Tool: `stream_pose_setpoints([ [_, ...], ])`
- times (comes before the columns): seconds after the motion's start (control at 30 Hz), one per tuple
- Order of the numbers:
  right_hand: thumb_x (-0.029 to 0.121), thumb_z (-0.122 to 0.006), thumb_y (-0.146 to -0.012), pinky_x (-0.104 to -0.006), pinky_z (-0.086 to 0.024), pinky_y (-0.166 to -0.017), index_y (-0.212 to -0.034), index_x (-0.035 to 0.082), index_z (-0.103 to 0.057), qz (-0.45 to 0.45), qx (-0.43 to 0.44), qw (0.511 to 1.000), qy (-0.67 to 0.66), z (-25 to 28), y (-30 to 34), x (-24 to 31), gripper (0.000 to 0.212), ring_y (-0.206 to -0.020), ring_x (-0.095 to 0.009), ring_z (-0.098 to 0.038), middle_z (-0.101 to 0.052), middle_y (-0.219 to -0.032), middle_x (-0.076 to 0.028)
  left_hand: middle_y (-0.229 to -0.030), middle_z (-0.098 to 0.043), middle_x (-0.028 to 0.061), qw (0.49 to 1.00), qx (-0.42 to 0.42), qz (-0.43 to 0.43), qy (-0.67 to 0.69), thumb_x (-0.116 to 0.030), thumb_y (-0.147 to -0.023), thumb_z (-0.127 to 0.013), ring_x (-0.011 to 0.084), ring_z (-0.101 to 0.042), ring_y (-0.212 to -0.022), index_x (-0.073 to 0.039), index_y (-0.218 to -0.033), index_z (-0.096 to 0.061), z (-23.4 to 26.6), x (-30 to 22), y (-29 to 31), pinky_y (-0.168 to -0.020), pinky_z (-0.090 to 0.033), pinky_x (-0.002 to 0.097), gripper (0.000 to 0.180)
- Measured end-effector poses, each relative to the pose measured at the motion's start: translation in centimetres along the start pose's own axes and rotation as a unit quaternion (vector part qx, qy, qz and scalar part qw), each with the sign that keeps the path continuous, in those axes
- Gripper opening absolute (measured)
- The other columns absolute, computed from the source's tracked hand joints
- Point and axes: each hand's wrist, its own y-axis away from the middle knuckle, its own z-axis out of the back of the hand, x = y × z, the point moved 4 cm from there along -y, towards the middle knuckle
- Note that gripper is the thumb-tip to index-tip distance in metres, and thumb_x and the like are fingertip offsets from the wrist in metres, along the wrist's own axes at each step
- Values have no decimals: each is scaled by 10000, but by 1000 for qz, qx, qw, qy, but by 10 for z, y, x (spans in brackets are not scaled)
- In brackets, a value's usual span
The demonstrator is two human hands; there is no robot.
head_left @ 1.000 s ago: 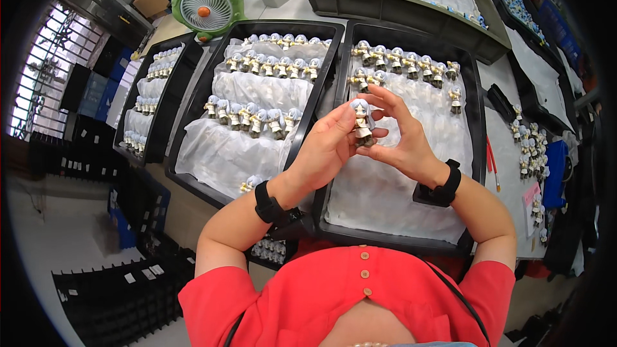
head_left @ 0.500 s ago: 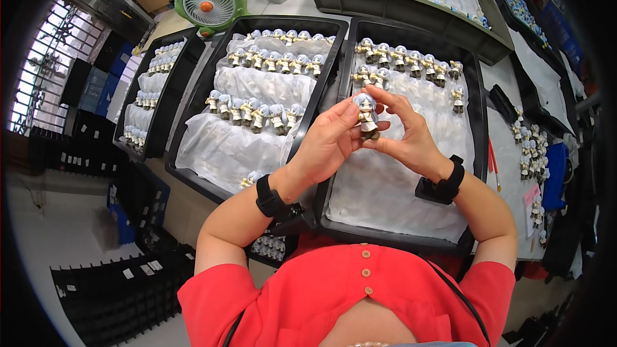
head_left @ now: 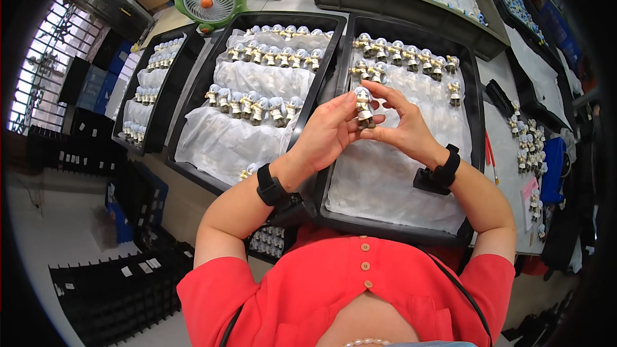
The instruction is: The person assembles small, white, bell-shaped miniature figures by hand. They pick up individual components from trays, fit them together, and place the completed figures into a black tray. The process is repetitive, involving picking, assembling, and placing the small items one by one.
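Observation:
Between my two hands a small figurine (head_left: 364, 108) stands upright, with pale blue-grey hair, a white outfit and dark feet. My left hand (head_left: 331, 123) pinches it from the left, thumb by its head. Curled around its other side, my right hand (head_left: 406, 122) has fingertips near its head and thumb by its feet. Below them lies a black tray (head_left: 477, 132) lined with white sheeting, with rows of like figurines (head_left: 411, 56) along its far side. Another black tray (head_left: 339, 32) to the left holds several rows of the same figurines between layers of sheeting.
A narrower black tray (head_left: 168, 112) stands farther left. At the back are a green fan (head_left: 207, 0) and an olive bin (head_left: 385, 8). Loose figurines (head_left: 530, 144), a red-handled brush (head_left: 491, 157) and a blue object (head_left: 553, 170) lie on the right. Black crates (head_left: 119, 292) stand at lower left.
The figurine has turned slightly in my fingers and looks straighter toward the camera. Both hands stay on it, shifted only a little. The whole scene has moved slightly upward in view.

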Motion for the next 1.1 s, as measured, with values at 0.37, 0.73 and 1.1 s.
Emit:
stream_pose_setpoints([
  [0.37,111,-773,-658,-355,-377,-934,-1404,128,-314,113,18,992,62,-6,2,24,876,-1192,-219,-469,-489,-1314,-88,-1055,-619,101,975,-58,-78,-201,-134,-847,-634,131,-613,-855,-53,-1200,-450,-2,-56,36,-745,-474,260,407],
  [0.73,128,-666,-749,-329,-379,-917,-1379,121,-360,40,17,998,43,-2,-2,16,700,-1112,-186,-500,-538,-1234,-87,-929,-584,99,709,-213,122,-662,-123,-753,-706,131,-574,-751,-74,-1118,-545,114,-94,136,-692,-458,276,402],
  [1.1,85,-653,-750,-305,-412,-858,-1339,84,-411,14,49,998,33,-6,-1,10,636,-1018,-179,-536,-564,-1179,-86,-858,-610,105,722,-134,272,-622,-135,-699,-741,184,-587,-758,-51,-1057,-572,151,-79,143,-674,-454,309,406],
])
